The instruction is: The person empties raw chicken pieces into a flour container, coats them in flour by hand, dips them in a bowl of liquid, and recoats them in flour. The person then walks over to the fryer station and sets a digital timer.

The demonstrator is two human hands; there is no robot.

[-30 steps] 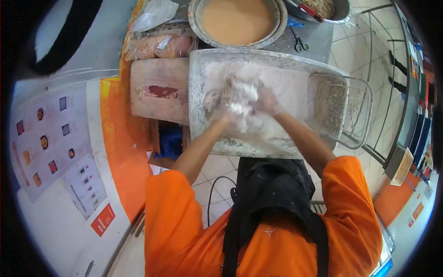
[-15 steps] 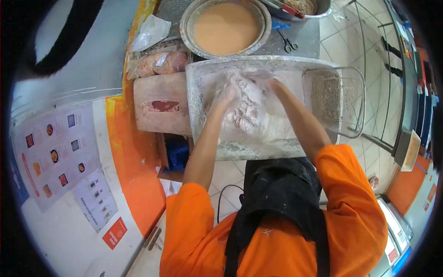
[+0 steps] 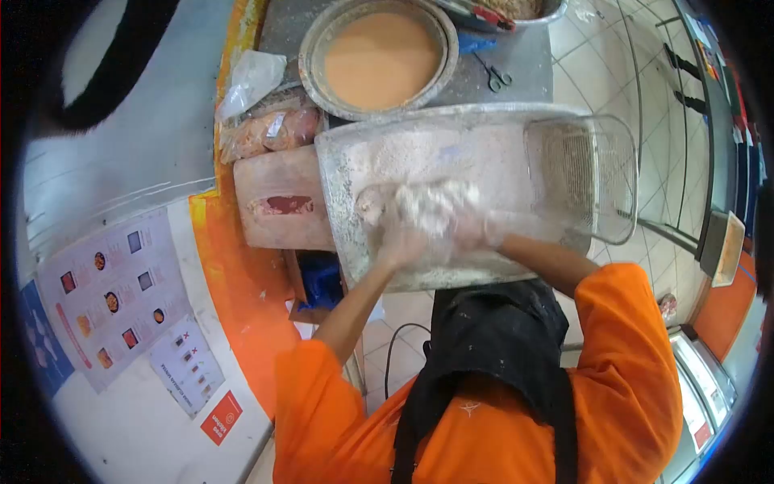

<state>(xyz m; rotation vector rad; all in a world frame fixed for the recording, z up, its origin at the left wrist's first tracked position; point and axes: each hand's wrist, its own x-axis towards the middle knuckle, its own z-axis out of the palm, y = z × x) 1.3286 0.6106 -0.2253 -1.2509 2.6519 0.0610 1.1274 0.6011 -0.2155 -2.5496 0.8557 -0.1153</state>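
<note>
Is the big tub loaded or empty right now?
Loaded: the tub holds pale powder spread across its floor, plus powder-coated lumps toward its left.

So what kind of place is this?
Probably a restaurant kitchen: there's a tub of floury powder, a wire frying basket and a bowl of orange batter-like liquid.

Blurred left hand (image 3: 403, 242), blurred right hand (image 3: 476, 230), cropped metal bowl (image 3: 545, 18)
</note>
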